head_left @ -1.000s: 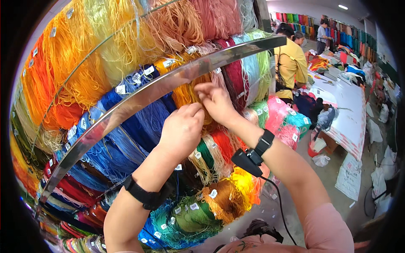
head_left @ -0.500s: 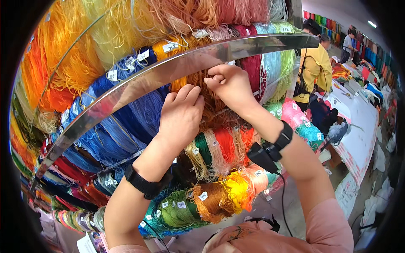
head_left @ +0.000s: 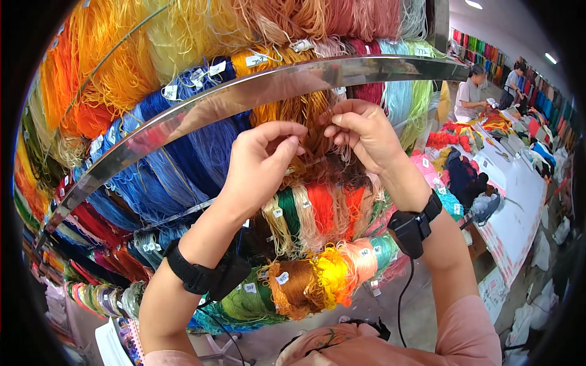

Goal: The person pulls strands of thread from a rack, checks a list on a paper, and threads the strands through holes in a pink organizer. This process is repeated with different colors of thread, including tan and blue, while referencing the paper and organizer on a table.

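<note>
From the head camera, both hands work at a brown thread hank [head_left: 317, 143] hanging with its long axis vertical, just under a curved shiny metal rail [head_left: 256, 91]. The left hand [head_left: 259, 165] pinches fine strands between thumb and forefinger; the right hand [head_left: 363, 134] pinches strands likewise. Blue skeins [head_left: 152, 171] crowd the left, orange skeins [head_left: 104, 73] above, red-and-green skeins [head_left: 311, 210] below. All are soft, stringy, tagged bundles.
</note>
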A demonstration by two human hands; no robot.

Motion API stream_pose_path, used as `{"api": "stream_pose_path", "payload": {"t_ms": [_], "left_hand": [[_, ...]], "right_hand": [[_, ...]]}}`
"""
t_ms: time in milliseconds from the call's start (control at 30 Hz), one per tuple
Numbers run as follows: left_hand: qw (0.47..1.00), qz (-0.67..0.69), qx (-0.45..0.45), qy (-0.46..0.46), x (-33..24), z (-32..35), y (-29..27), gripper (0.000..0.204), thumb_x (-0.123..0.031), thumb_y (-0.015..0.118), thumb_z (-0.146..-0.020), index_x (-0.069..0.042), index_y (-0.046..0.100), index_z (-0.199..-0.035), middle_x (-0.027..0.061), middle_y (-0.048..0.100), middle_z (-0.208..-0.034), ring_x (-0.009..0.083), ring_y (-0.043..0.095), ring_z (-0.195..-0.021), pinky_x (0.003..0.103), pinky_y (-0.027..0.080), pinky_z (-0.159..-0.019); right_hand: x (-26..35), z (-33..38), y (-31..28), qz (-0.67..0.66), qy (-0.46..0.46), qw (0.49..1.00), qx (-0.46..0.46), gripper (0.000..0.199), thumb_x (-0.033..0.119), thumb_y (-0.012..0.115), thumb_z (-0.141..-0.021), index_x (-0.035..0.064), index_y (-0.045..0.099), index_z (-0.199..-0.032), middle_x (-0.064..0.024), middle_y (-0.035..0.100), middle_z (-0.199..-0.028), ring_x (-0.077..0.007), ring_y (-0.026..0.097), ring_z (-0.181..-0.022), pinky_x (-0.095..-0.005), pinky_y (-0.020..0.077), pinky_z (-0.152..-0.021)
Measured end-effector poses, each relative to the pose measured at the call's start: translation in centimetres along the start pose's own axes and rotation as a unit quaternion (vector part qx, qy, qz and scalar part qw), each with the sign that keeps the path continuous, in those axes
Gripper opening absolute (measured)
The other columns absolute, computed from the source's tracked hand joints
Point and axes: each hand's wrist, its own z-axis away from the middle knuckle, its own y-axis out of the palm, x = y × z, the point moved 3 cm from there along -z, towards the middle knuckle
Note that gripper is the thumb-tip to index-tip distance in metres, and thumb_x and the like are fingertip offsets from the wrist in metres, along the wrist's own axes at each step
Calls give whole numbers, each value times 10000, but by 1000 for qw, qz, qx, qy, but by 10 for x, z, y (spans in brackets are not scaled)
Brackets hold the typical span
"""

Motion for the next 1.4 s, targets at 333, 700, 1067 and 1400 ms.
{"api": "stream_pose_path", "payload": {"t_ms": [333, 700, 1067, 1400], "left_hand": [[957, -197, -15, 212, -7, -11, 25, 219, 43, 480, -709, 20, 533, -920, 110, 534, -962, 167, 538, -793, 229, 427, -654], [914, -388, 56, 108, 20, -7, 17, 207, -79, 483, -732, -31, 537, -927, 81, 534, -770, 208, 548, -645, 298, 441, -546], [933, 317, -13, -172, 10, -23, 32, 208, -229, 562, -755, -44, 571, -850, 2, 550, -737, 66, 481, -660, 194, 353, -622], [882, 433, -26, -186, 18, -22, 40, 145, -125, 514, -791, -18, 518, -889, 55, 551, -821, 118, 532, -714, 257, 458, -674]], "right_hand": [[5, -5, -17, -75, 2, 997, 21, 70, 6, 484, -731, -5, 534, -779, -20, 488, -638, -75, 433, -522, -184, 344, -452], [1, -7, -13, -114, 115, 979, 124, 87, 33, 488, -758, 5, 513, -837, -90, 553, -724, -109, 513, -571, -209, 415, -490], [4, -2, -10, 13, 113, 986, 121, 125, 92, 505, -776, -8, 522, -849, -93, 589, -722, -77, 542, -529, -164, 432, -431], [4, 2, -10, 44, 99, 991, 81, 105, 89, 555, -745, -6, 561, -789, -69, 589, -681, -68, 522, -493, -149, 376, -392]]}}
